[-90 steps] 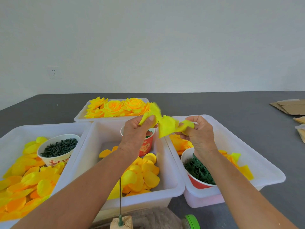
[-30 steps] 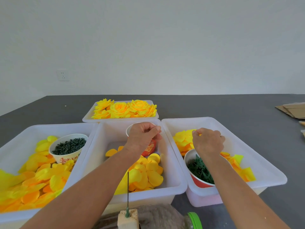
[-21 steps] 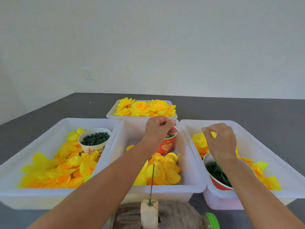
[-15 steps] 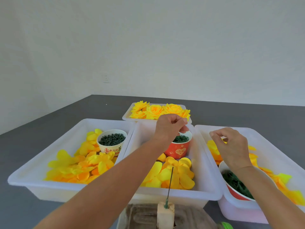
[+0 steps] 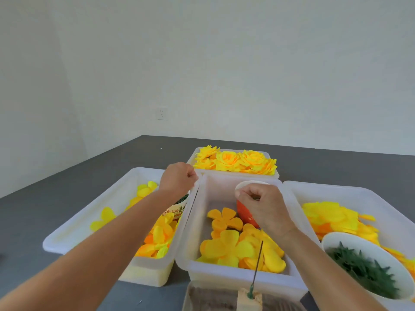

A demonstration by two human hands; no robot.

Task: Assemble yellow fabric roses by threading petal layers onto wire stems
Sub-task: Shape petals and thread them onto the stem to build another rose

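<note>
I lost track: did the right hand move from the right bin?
Yes. The right hand went left, from the right bin to the red cup in the middle bin.

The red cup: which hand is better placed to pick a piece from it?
Likely the right hand: it hangs over the red cup, fingers curled above its mouth. The left hand is over the left tub.

glossy plastic bins (image 5: 233,277), cloth petals (image 5: 226,248)
</note>
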